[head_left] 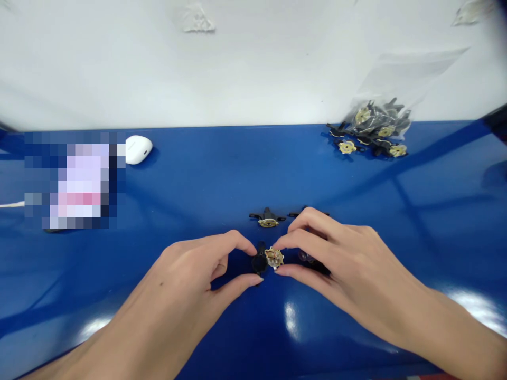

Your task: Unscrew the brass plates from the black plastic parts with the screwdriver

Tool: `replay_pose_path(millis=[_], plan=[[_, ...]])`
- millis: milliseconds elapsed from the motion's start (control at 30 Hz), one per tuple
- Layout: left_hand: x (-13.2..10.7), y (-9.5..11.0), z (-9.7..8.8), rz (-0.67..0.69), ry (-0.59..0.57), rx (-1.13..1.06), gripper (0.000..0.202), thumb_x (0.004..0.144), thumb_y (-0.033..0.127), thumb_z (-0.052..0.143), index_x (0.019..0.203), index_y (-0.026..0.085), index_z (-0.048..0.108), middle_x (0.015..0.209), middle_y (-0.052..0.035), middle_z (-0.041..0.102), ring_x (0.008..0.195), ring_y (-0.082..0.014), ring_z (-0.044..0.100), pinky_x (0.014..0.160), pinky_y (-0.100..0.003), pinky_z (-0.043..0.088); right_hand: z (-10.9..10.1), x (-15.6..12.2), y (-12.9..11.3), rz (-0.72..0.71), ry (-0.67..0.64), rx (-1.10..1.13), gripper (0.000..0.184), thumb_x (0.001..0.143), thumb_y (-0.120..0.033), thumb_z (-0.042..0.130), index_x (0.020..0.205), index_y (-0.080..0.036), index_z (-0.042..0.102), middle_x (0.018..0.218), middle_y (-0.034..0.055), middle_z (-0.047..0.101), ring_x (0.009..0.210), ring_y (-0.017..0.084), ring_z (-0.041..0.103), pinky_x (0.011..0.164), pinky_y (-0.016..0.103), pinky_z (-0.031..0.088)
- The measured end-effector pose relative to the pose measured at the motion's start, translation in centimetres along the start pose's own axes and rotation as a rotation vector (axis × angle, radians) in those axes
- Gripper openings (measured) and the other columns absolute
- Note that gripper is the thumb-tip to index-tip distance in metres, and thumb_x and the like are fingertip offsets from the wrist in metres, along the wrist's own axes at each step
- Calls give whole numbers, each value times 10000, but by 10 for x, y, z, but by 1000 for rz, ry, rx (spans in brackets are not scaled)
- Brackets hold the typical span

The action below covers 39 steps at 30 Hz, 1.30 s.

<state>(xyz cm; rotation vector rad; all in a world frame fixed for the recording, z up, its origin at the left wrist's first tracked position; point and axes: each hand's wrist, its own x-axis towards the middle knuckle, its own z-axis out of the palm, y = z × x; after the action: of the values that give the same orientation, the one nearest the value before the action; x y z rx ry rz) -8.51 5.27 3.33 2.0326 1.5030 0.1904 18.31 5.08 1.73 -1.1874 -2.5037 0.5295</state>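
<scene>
Both of my hands meet at the middle of the blue table. My left hand (186,285) pinches a small black part (260,258) between thumb and forefinger. My right hand (336,253) grips a brass-coloured toothed disc (274,258) at its fingertips, and the disc sits against the black part. Just beyond them lies a black bracket with a brass disc (268,217). A second black piece (307,212) is mostly hidden behind my right fingers. Another dark piece with a clear section (311,261) lies under my right palm.
A clear plastic bag of similar black-and-brass parts (376,121) lies at the far right of the table, with several loose parts (347,147) beside it. A white earbud case (138,149) and a pixelated object (73,179) sit at the left. A white wall rises behind.
</scene>
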Motion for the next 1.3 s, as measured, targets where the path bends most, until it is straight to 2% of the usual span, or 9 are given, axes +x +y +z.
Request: replay_pose_path(millis=[267,733,1300], plan=[[-3,3,-1,-20,11,5,175,1002,446,811,1149,353,791,638,85,402,541,-153,396,538,-260,343,1,0,1,-9,7,-5,179,1171,-348,589,1239,-251,723,1166,17,678,841,173,741,641,346,539],[-3,0,0,27,41,15,187,1000,472,819,1143,356,783,627,92,393,525,-147,390,512,-246,347,0,-1,1,-2,2,10,152,1160,-316,611,1236,-244,721,1146,7,665,786,157,715,651,357,553],[-1,4,1,4,42,28,197,982,465,820,1148,364,788,628,92,400,516,-141,397,498,-243,337,0,-1,2,-17,-4,2,167,1166,-321,600,1243,-238,723,1122,15,672,789,162,707,647,344,531]])
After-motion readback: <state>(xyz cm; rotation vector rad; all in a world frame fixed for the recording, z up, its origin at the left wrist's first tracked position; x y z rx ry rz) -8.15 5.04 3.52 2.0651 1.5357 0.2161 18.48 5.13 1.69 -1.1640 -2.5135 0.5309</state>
